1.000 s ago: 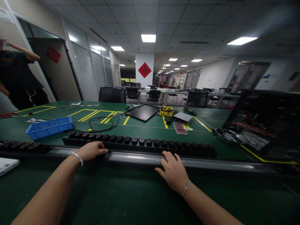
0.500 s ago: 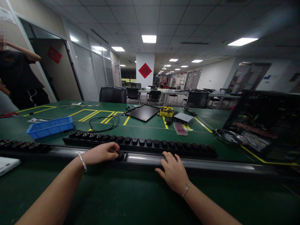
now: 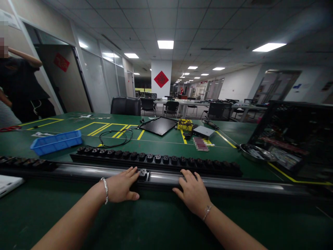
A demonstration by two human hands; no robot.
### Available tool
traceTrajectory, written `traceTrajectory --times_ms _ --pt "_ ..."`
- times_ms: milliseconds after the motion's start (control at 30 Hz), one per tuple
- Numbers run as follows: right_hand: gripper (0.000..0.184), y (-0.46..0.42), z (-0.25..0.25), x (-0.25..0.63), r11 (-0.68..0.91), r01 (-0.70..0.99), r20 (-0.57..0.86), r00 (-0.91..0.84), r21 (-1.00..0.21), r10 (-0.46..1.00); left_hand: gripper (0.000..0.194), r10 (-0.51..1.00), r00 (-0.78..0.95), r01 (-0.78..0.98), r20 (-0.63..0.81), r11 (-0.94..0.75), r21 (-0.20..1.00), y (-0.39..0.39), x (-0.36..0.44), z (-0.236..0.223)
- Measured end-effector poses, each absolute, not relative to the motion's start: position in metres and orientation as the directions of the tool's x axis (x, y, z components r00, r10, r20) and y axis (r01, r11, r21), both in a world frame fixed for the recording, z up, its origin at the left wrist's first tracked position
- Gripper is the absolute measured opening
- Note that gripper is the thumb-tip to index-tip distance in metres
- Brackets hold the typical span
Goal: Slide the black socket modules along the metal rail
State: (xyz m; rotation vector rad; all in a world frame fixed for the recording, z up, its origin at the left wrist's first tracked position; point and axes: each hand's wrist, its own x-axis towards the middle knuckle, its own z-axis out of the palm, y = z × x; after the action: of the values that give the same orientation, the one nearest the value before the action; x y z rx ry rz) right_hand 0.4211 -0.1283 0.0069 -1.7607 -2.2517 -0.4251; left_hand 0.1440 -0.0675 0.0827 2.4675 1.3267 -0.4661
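Note:
A long channel with a shiny metal floor and black edges [image 3: 166,176] lies across the table in front of me. In it sits a single small black socket-like module [image 3: 143,173]. My left hand [image 3: 122,185] is open beside this module, its fingers stretched out at the module's left side and its thumb apart, over the near edge. My right hand [image 3: 194,192] rests farther right on the channel, open with fingers spread. Just behind, a black strip [image 3: 104,157] bears a row of several similar modules [image 3: 150,158]. More dark modules [image 3: 24,162] fill the channel's left end.
On the green table [image 3: 161,225] are a blue bin [image 3: 57,142], a black cable [image 3: 116,139], a dark flat panel [image 3: 159,125], a grey box [image 3: 203,131] and a metal bowl [image 3: 256,152]. An open computer case [image 3: 288,139] stands at right. A person [image 3: 23,81] stands at left.
My left hand has let go of the small module, opened flat and shifted a little right. The module sits slightly farther right in the channel. My right hand has stayed put.

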Motion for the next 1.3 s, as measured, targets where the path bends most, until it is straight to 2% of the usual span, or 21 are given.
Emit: traceTrajectory --times_ms 267,500,700,833,933,1100,1300 --pt "0.03 -0.127 0.005 0.422 0.22 0.973 0.375 -0.232 0.076 0.897 0.083 0.743 0.576 0.799 -0.342 -0.6 0.042 -0.08 0.16 0.077" --pt "0.031 -0.128 0.007 0.421 0.223 0.974 0.384 -0.223 0.044 0.896 0.079 0.743 0.609 0.784 -0.278 -0.617 0.066 -0.08 0.166 0.075" --pt "0.043 -0.13 0.006 0.419 0.239 0.971 0.407 -0.227 0.024 0.885 0.074 0.725 0.671 0.739 -0.156 -0.67 0.065 -0.077 0.171 0.067" --pt "0.052 -0.13 0.007 0.413 0.319 0.945 0.417 -0.317 0.068 0.852 0.072 0.7 0.709 0.705 -0.083 -0.705 0.071 -0.074 0.178 0.052" --pt "0.057 -0.13 0.008 0.407 0.38 0.922 0.404 -0.378 0.077 0.833 0.074 0.703 0.711 0.702 -0.004 -0.709 0.057 -0.074 0.183 0.041" --pt "0.066 -0.13 0.011 0.401 0.392 0.919 0.344 -0.385 0.053 0.856 0.072 0.702 0.704 0.704 0.11 -0.71 0.022 -0.073 0.187 0.032" --pt "0.058 -0.128 0.013 0.401 0.433 0.901 0.311 -0.422 0.035 0.852 0.071 0.679 0.71 0.692 0.187 -0.722 -0.006 -0.069 0.192 0.03"
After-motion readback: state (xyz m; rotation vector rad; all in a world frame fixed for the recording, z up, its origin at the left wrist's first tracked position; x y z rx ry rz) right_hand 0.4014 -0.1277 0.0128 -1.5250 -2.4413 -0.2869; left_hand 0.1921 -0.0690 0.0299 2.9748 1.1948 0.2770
